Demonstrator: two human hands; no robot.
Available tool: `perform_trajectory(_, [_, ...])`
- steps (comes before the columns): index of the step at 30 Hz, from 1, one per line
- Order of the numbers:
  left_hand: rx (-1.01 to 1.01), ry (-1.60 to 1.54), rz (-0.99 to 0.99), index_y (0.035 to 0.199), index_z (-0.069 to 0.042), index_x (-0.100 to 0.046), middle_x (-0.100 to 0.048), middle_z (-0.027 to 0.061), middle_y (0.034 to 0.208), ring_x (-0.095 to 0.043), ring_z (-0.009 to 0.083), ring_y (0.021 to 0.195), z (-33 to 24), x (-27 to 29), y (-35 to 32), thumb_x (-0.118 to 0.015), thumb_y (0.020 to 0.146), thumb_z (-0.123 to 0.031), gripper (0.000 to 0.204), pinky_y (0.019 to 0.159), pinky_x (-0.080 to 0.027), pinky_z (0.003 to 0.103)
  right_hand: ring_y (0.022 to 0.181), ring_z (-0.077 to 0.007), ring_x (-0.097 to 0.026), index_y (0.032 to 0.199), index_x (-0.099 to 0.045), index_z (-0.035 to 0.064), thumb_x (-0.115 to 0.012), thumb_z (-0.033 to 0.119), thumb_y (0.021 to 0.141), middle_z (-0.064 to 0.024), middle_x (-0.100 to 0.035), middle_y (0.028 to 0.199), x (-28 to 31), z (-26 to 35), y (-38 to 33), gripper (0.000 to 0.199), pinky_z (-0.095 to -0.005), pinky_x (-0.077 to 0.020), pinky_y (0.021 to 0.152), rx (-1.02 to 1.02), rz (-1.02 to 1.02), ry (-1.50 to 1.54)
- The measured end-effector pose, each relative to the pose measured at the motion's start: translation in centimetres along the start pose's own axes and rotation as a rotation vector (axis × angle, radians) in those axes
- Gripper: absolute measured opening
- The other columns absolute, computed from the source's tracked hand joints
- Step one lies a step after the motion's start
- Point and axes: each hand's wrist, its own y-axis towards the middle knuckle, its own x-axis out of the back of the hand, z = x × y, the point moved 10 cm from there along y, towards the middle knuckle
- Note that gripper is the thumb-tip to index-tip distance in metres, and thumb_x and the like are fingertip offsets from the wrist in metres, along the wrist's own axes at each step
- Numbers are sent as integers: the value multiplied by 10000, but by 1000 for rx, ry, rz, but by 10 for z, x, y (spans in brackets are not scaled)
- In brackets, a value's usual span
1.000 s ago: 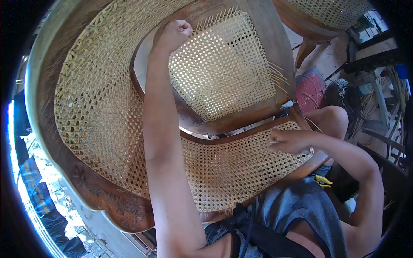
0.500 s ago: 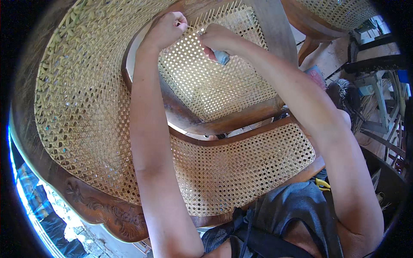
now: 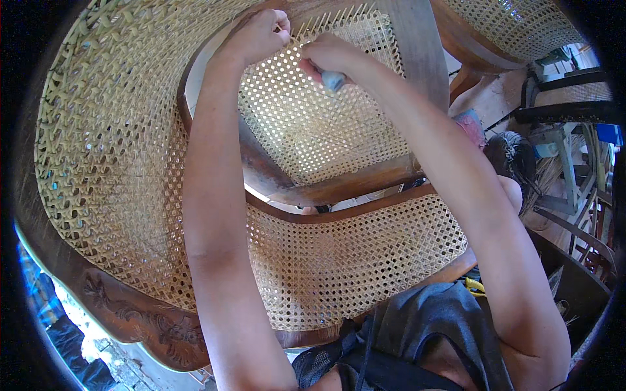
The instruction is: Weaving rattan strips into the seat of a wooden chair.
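Note:
Both my arms reach across a wooden chair to its woven cane seat panel [image 3: 326, 130]. My left hand [image 3: 261, 38] is closed in a fist at the panel's far left edge; whatever its fingers hold is too small or hidden to make out. Just right of it, my right hand [image 3: 329, 55] is closed around a tool with a pale blue, rounded handle [image 3: 334, 81]; the tool's working end is hidden beneath the fingers. Along the panel's far edge, several cane pegs or strand ends [image 3: 329, 21] stick up from the frame.
A curved cane backrest [image 3: 111, 150] with a carved wooden frame [image 3: 143, 322] wraps round the left and near side. Another cane chair [image 3: 515, 26] stands far right. Yellow-handled pliers or cutters [image 3: 475, 287] lie near my lap. A grey wooden stand [image 3: 570, 169] is at right.
The whole view has shifted slightly, with the chair and arms moving a little left. Both hands stay closed at the panel's far edge, and the blue-handled tool has tilted slightly.

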Motion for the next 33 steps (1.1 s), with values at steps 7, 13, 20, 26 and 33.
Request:
perform_trajectory(7, [-162,106,-50,871,-6,-561,-557,70,702,-529,143,669,-12,-4,1,-557,864,-78,73,651,-440,332,452,-160,-555,659,-610,0,-505,169,925,-88,-583,576,-4,-4,-3,333,-319,-414,377,-66,-33,276])
perform_trajectory(13, [-59,203,-8,904,-62,-625,-690,134,957,-654,303,942,-4,-13,3,-602,862,-169,117,821,-500,421,472,-164,-574,691,-605,3,-506,193,968,-78,-568,558,-6,-10,1,351,-322,-442,407,-76,-101,381])
perform_trajectory(20, [140,170,-150,999,-86,-677,-690,128,1026,-655,300,992,-18,17,-28,-615,861,-211,197,877,-503,429,474,-196,-616,763,-641,-13,-449,264,994,-107,-611,589,33,-27,-57,409,-338,-527,518,-55,-190,-184])
perform_trajectory(26, [-404,281,-328,1050,-98,-727,-718,67,1030,-659,240,1012,-101,-4,-33,-662,905,-240,213,895,-498,365,472,-191,-616,722,-570,-32,-444,368,987,-80,-582,559,58,-41,-120,496,-325,-513,520,31,-152,26])
perform_trajectory(33, [-81,-615,42,973,-55,-749,-699,52,873,-621,94,822,-42,-20,-10,-749,842,-266,248,749,-494,275,483,-200,-630,773,-628,-23,-453,309,976,-138,-641,621,66,-2,-94,427,-333,-518,537,95,-235,-103])
